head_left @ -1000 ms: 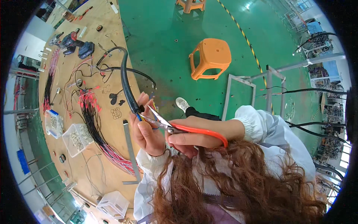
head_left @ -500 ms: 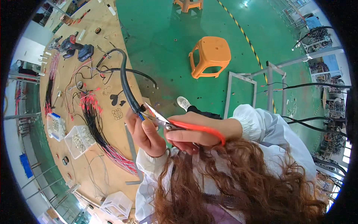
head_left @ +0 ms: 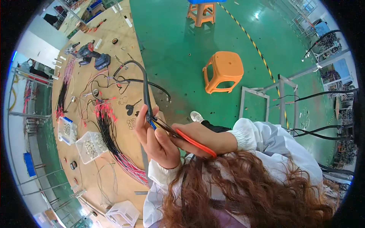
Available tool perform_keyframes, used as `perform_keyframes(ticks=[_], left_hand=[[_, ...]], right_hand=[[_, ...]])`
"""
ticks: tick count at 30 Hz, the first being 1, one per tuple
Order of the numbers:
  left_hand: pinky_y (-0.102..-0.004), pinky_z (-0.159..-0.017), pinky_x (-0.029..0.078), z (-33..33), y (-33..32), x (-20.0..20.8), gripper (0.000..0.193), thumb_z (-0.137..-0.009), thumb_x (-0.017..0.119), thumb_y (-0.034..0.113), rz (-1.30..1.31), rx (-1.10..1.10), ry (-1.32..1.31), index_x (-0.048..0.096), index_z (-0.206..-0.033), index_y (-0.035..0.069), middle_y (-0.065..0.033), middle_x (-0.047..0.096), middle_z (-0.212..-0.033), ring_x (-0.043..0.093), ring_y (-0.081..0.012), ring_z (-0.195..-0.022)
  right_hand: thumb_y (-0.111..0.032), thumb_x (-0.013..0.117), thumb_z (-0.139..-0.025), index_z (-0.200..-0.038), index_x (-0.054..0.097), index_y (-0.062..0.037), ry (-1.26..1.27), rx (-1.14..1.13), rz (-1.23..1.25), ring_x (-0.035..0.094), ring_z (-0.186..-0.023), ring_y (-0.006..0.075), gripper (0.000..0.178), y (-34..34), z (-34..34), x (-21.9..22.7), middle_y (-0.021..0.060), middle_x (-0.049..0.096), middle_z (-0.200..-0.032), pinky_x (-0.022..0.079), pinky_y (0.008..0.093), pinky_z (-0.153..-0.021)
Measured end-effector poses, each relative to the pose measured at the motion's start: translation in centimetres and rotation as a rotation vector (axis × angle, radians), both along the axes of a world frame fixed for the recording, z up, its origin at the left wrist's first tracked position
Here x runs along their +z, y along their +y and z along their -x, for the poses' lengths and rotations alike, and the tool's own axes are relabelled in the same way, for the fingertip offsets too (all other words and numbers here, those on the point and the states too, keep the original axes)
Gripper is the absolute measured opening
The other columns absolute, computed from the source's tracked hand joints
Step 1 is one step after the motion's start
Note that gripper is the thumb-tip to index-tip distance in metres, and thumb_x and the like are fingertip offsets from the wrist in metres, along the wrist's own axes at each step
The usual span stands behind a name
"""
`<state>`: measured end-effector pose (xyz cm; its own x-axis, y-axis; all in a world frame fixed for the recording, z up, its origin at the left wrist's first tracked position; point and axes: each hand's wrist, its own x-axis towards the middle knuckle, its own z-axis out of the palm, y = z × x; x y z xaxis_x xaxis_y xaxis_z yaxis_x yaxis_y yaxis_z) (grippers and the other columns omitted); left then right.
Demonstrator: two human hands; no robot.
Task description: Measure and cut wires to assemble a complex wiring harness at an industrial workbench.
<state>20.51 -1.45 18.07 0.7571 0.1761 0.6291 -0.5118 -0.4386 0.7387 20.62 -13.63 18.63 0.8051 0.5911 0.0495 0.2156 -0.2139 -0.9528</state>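
A thick black cable (head_left: 146, 85) arches up from the table and comes down into my left hand (head_left: 157, 146), whose fingers pinch its stripped end. Thin blue and brown inner wires (head_left: 153, 124) show where the black sheath stops. My right hand (head_left: 205, 136) is wrapped around red-handled scissors (head_left: 195, 143). Their blades point up and left, beside the inner wires at the sheath's end. The blades look dark and narrow here, and I cannot tell whether they touch the wires. Part of the handles is hidden behind my right fingers.
On the wooden table (head_left: 125, 89) to my left lie a wire bundle with red ends (head_left: 108, 125), cordless drills (head_left: 91, 55) and white bins of small parts (head_left: 91, 147). An orange stool (head_left: 224, 70) and a metal frame (head_left: 255, 93) stand on the green floor.
The scissors have turned from showing bright, spread blades to a narrow dark edge, their handles closer together. My right hand has shifted slightly left against the left one. The whole view has shifted.
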Motion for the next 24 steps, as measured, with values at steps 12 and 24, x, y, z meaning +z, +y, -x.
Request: perform_keyframes(ticks=[12,24], left_hand=[[-0.0327,-0.071,0.042,3.4,2.1,0.0,0.033,-0.092,0.031,0.016,0.082,0.104,0.071,0.046,-0.073,-0.007,-0.0219,0.049,-0.105,0.055,-0.0289,-0.083],[-0.0247,-0.061,0.038,8.5,9.9,-2.1,0.026,-0.092,0.039,0.017,0.194,0.237,0.472,0.051,-0.079,-0.003,-0.0112,0.054,-0.083,0.047,-0.0138,-0.069]], right_hand=[[-0.019,0.054,-0.082,-0.082,0.045,-0.006,-0.254,0.007,-0.033,0.052,-0.055,0.0365,0.016,3.1,0.9,-0.6,0.0159,0.051,-0.061,0.04,0.0378,-0.045],[-0.013,0.05,-0.085,-0.109,0.042,-0.0045,-0.008,0.23,-0.142,0.056,-0.063,0.0116,0.027,5.7,-11.2,1.3,0.0039,0.054,-0.075,0.045,0.0236,-0.053]])
